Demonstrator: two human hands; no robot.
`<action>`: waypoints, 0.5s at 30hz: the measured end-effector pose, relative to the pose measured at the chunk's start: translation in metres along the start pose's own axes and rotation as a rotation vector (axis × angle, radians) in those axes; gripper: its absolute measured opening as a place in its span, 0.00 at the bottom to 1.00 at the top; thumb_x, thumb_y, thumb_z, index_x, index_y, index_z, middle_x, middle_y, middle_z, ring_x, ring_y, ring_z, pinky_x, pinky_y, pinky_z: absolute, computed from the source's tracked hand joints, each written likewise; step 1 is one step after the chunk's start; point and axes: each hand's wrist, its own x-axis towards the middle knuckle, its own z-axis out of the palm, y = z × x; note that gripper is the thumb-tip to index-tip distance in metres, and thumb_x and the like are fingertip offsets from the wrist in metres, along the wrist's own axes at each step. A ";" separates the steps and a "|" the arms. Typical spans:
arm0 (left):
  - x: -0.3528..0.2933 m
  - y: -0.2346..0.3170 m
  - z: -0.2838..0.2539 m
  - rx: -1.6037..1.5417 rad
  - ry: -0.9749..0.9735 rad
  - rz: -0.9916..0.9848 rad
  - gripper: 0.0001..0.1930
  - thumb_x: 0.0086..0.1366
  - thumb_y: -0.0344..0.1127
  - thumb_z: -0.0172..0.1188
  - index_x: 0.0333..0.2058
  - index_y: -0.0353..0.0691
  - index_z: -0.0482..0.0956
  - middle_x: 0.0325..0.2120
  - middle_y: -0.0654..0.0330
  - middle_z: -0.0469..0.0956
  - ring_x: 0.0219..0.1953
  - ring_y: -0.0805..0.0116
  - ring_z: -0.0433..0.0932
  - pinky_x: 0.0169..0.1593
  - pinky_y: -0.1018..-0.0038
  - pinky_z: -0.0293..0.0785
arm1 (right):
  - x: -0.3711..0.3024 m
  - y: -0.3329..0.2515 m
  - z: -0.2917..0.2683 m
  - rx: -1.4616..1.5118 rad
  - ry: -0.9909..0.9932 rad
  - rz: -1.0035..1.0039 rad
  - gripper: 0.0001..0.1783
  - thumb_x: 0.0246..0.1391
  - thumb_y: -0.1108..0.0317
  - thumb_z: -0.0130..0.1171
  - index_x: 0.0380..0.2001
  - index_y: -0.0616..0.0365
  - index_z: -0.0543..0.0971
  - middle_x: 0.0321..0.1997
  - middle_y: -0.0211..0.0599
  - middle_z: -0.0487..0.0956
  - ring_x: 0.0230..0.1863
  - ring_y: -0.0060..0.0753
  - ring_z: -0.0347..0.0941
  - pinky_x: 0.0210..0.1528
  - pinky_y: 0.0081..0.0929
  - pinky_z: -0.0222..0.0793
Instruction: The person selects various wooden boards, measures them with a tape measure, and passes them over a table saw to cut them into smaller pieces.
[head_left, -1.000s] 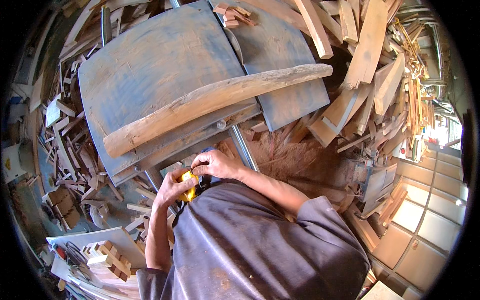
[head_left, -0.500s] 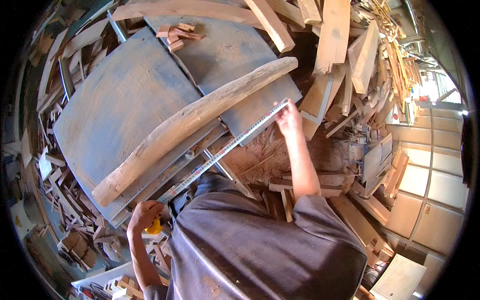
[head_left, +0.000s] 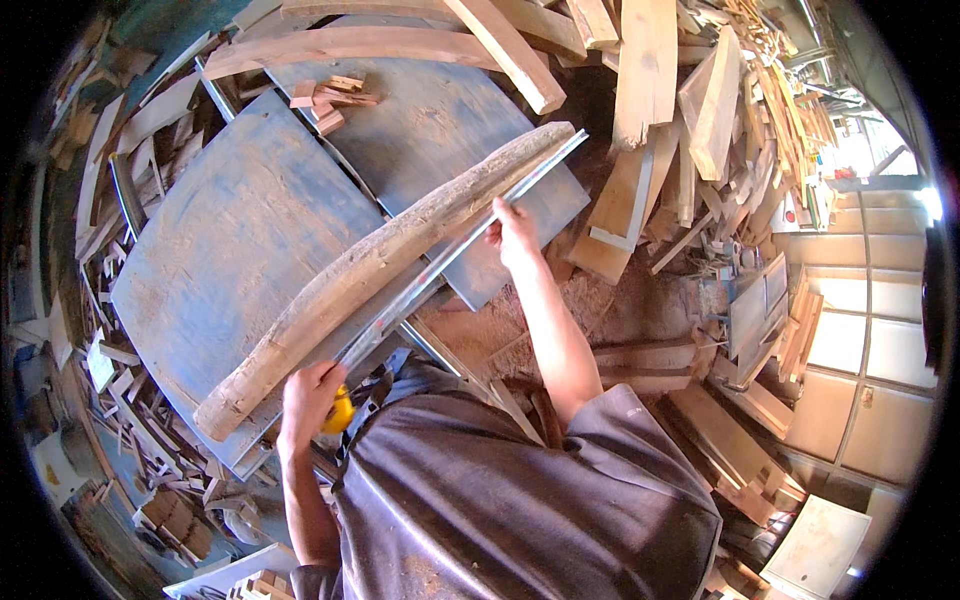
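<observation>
A long, curved, rough-edged timber (head_left: pixel 375 255) lies slantwise across a blue-grey metal machine table (head_left: pixel 225 215). My left hand (head_left: pixel 312 398) is closed round a yellow tape measure (head_left: pixel 340 412) at the timber's near left end. From there the pulled-out tape blade (head_left: pixel 415 287) runs up to the right, along the timber's near side. Its tip reaches the far right end of the timber. My right hand (head_left: pixel 515 238) pinches the blade some way short of that tip. The fingertips of my right hand are partly hidden.
Small reddish wood offcuts (head_left: pixel 328 103) sit on the far part of the table. Beyond it lies a curved board (head_left: pixel 350 45). Planks (head_left: pixel 645 75) are stacked at the far right, and scrap wood (head_left: pixel 160 410) is heaped at the left. Sawdust (head_left: pixel 560 300) covers the ground at right.
The tape blade has moved closer to the timber and now lies along its edge. My right hand has shifted left, back from the blade's tip. My left hand has moved up and right.
</observation>
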 end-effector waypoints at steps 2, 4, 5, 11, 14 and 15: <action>-0.021 -0.048 -0.014 -0.014 0.107 0.034 0.14 0.63 0.42 0.62 0.32 0.34 0.81 0.22 0.47 0.77 0.23 0.61 0.75 0.32 0.66 0.72 | 0.021 -0.013 0.002 -0.009 0.028 -0.007 0.16 0.59 0.55 0.66 0.34 0.57 0.76 0.19 0.31 0.76 0.15 0.24 0.71 0.17 0.24 0.71; -0.053 -0.100 -0.034 -0.030 0.119 -0.174 0.12 0.62 0.41 0.63 0.32 0.35 0.83 0.22 0.51 0.79 0.24 0.63 0.78 0.33 0.66 0.74 | 0.032 -0.017 0.015 -0.031 0.026 0.005 0.17 0.59 0.57 0.67 0.34 0.60 0.75 0.19 0.34 0.76 0.15 0.25 0.71 0.16 0.25 0.72; -0.071 -0.103 -0.046 -0.005 0.188 -0.250 0.13 0.64 0.41 0.62 0.31 0.35 0.83 0.20 0.54 0.78 0.23 0.67 0.78 0.31 0.68 0.74 | 0.032 -0.012 0.027 -0.044 -0.001 0.030 0.16 0.59 0.59 0.66 0.36 0.61 0.75 0.21 0.34 0.76 0.16 0.26 0.72 0.16 0.26 0.73; -0.128 -0.173 -0.103 0.056 0.386 -0.490 0.21 0.67 0.50 0.59 0.23 0.36 0.79 0.14 0.56 0.72 0.16 0.67 0.74 0.26 0.66 0.70 | 0.058 0.013 -0.005 0.052 -0.188 0.098 0.10 0.60 0.62 0.64 0.33 0.50 0.73 0.24 0.24 0.68 0.22 0.22 0.66 0.20 0.22 0.65; -0.131 -0.231 -0.117 0.117 0.433 -0.433 0.20 0.65 0.53 0.59 0.30 0.39 0.84 0.21 0.51 0.79 0.24 0.56 0.80 0.33 0.62 0.75 | 0.062 -0.010 -0.011 -0.060 -0.161 0.082 0.13 0.62 0.55 0.64 0.34 0.52 0.75 0.23 0.26 0.71 0.24 0.23 0.69 0.22 0.24 0.67; -0.134 -0.253 -0.112 0.115 0.461 -0.431 0.20 0.65 0.53 0.60 0.32 0.39 0.85 0.23 0.51 0.81 0.27 0.56 0.82 0.35 0.62 0.76 | 0.059 -0.014 -0.007 -0.114 -0.105 0.084 0.14 0.60 0.54 0.65 0.34 0.52 0.76 0.23 0.27 0.72 0.23 0.23 0.70 0.22 0.23 0.69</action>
